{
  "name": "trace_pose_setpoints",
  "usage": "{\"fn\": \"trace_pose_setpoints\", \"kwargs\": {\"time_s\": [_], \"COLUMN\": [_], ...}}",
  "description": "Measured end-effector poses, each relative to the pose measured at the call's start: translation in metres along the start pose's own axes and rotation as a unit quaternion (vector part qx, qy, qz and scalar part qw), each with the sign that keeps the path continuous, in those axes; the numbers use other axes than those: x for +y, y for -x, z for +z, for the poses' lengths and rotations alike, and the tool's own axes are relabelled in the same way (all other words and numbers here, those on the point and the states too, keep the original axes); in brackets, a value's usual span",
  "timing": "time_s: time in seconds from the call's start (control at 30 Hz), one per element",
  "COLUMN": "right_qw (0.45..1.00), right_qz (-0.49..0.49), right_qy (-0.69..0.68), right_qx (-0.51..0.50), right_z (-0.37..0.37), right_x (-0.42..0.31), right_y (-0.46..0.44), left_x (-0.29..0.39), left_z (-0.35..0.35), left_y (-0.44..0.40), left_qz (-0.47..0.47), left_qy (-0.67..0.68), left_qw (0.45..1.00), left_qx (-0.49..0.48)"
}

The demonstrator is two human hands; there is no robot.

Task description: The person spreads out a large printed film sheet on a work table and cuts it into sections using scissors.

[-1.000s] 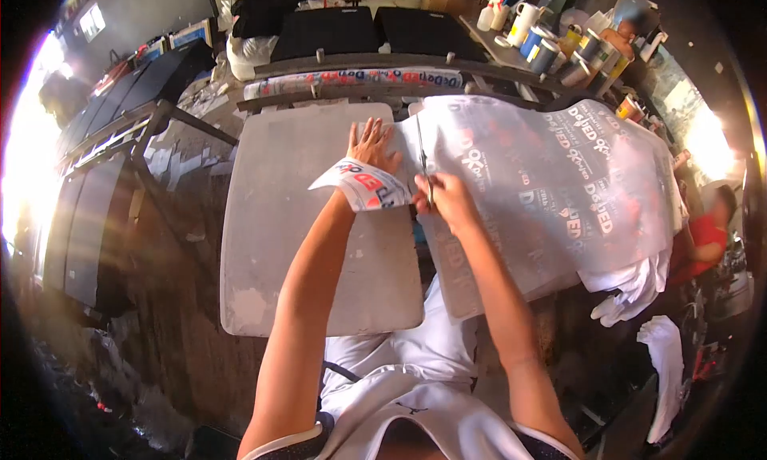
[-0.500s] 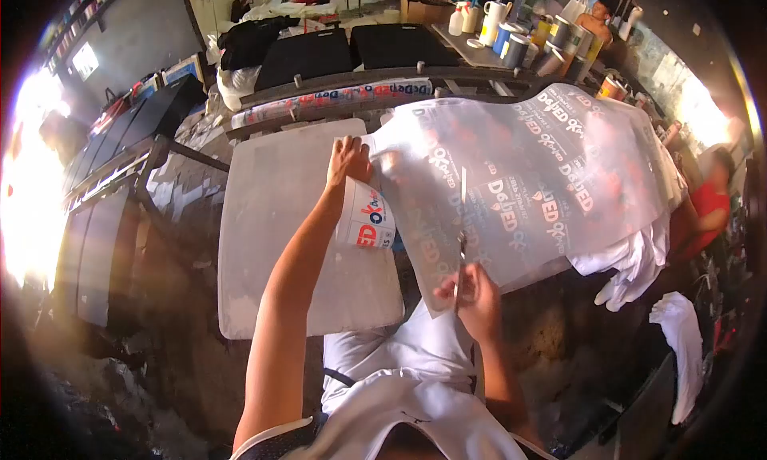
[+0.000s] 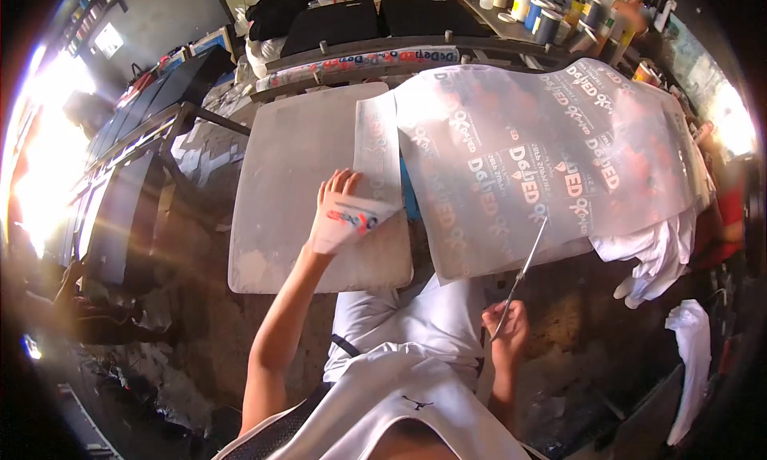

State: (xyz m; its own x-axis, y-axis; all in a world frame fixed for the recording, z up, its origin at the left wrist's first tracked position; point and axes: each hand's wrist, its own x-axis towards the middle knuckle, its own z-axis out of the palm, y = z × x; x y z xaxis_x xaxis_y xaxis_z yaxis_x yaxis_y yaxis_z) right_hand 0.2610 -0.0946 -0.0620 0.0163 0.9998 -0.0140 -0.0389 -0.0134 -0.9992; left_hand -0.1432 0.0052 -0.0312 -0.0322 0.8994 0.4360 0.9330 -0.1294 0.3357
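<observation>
Currently the right hand (image 3: 508, 326) grasps scissors (image 3: 521, 275) by the printed sheet (image 3: 535, 140), right of the grey board (image 3: 296, 156); on the board lies a narrow strip (image 3: 375, 144), and a printed flap (image 3: 349, 224) covers part of the left hand (image 3: 334, 193); I cannot tell whether its fingers grip anything

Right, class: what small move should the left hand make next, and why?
Probably smooth the near end of the printed strip flat on the grey board: that end curls up over the left hand, while the far part lies flat. The right hand holds the scissors clear of the strip.
</observation>
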Motion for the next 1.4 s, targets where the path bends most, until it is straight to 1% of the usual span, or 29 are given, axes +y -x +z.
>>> {"fn": "trace_pose_setpoints", "kwargs": {"time_s": [0.1,0.2,0.23,0.27,0.33,0.4,0.43,0.47,0.5,0.57,0.6,0.63,0.67,0.7,0.73,0.77,0.8,0.87,0.9,0.93,1.0,1.07,1.13,1.2,1.23,1.27,1.33,1.37,1.4], "right_qw": [1.000,1.000,0.999,0.999,0.999,0.998,0.998,0.997,0.997,0.997,0.997,0.999,0.999,1.000,1.000,0.999,0.999,1.000,1.000,0.999,0.998,0.998,0.998,0.998,0.999,1.000,0.999,0.997,0.988], "right_qz": [-0.011,-0.016,-0.027,-0.030,-0.036,-0.053,-0.043,-0.034,-0.051,-0.061,-0.065,-0.031,-0.032,-0.012,0.009,-0.027,-0.023,0.008,0.011,0.016,0.019,0.027,0.032,0.028,0.006,-0.014,-0.020,-0.075,-0.130], "right_qy": [0.015,0.008,0.036,0.033,0.012,0.035,0.053,0.071,0.064,0.053,0.042,-0.012,-0.015,-0.015,-0.014,0.033,0.032,-0.005,-0.009,-0.030,-0.054,-0.058,-0.056,-0.053,-0.037,-0.023,-0.033,0.025,0.084], "right_qx": [0.006,0.015,0.017,0.018,0.012,0.008,0.009,0.010,0.003,-0.001,0.002,0.008,0.009,0.012,0.016,0.012,0.013,0.024,0.023,0.023,0.021,0.003,-0.006,-0.012,-0.004,0.006,0.018,0.004,-0.010], "right_z": [0.009,0.021,0.024,0.026,0.030,0.036,0.035,0.033,0.034,0.032,0.031,0.030,0.028,0.024,0.017,0.012,0.007,0.006,0.005,0.003,0.005,0.007,0.013,0.018,0.019,0.021,0.021,0.020,0.022], "right_x": [-0.011,-0.020,-0.020,-0.017,-0.011,-0.005,0.003,0.009,0.006,-0.005,-0.009,-0.012,-0.012,-0.011,-0.009,-0.003,0.001,0.002,0.005,0.010,0.018,0.021,0.011,0.003,0.002,-0.002,-0.011,-0.014,-0.018], "right_y": [-0.011,-0.022,-0.024,-0.025,-0.023,-0.018,-0.016,-0.013,-0.009,-0.003,0.002,0.004,0.004,0.004,0.004,0.002,0.002,0.000,-0.001,-0.003,-0.007,-0.008,-0.005,-0.008,-0.009,-0.008,-0.008,-0.009,-0.011], "left_x": [0.008,0.030,0.024,0.027,0.039,0.042,0.037,0.031,0.026,0.018,0.019,0.017,0.017,0.016,0.024,0.010,-0.005,-0.012,-0.011,-0.017,-0.006,0.003,0.000,-0.016,-0.012,-0.018,-0.021,-0.025,-0.028], "left_z": [0.005,-0.006,-0.004,-0.006,-0.004,0.027,0.054,0.076,0.091,0.108,0.099,0.088,0.077,0.066,0.049,0.043,0.035,0.012,-0.003,-0.007,-0.011,0.002,0.020,0.049,0.049,0.065,0.088,0.088,0.090], "left_y": [0.011,0.007,0.004,-0.006,-0.036,-0.058,-0.068,-0.077,-0.084,-0.093,-0.096,-0.099,-0.103,-0.104,-0.105,-0.104,-0.102,-0.104,-0.099,-0.100,-0.099,-0.106,-0.114,-0.122,-0.123,-0.122,-0.116,-0.114,-0.115], "left_qz": [-0.041,-0.015,-0.006,-0.003,-0.106,-0.101,-0.084,-0.068,-0.071,-0.125,-0.126,-0.157,-0.185,-0.206,-0.258,-0.241,-0.223,-0.286,-0.267,-0.263,-0.205,-0.122,-0.138,-0.147,-0.185,-0.181,-0.170,-0.185,-0.182], "left_qy": [-0.021,-0.060,-0.039,-0.041,0.023,0.031,-0.044,-0.118,-0.120,-0.148,-0.151,-0.095,-0.039,-0.009,0.005,0.051,0.097,0.034,0.056,0.041,0.007,-0.006,-0.018,-0.067,-0.063,-0.060,-0.094,-0.091,-0.091], "left_qw": [0.999,0.998,0.999,0.999,0.987,0.990,0.995,0.985,0.984,0.961,0.961,0.976,0.981,0.976,0.962,0.962,0.958,0.937,0.937,0.937,0.940,0.942,0.970,0.980,0.980,0.981,0.977,0.978,0.979], "left_qx": [-0.008,0.003,-0.024,-0.021,-0.120,-0.091,0.006,0.103,0.111,0.195,0.197,0.119,0.039,0.071,0.088,0.119,0.149,0.196,0.216,0.227,0.273,0.312,0.198,0.119,0.022,0.024,0.085,0.017,0.015]}}
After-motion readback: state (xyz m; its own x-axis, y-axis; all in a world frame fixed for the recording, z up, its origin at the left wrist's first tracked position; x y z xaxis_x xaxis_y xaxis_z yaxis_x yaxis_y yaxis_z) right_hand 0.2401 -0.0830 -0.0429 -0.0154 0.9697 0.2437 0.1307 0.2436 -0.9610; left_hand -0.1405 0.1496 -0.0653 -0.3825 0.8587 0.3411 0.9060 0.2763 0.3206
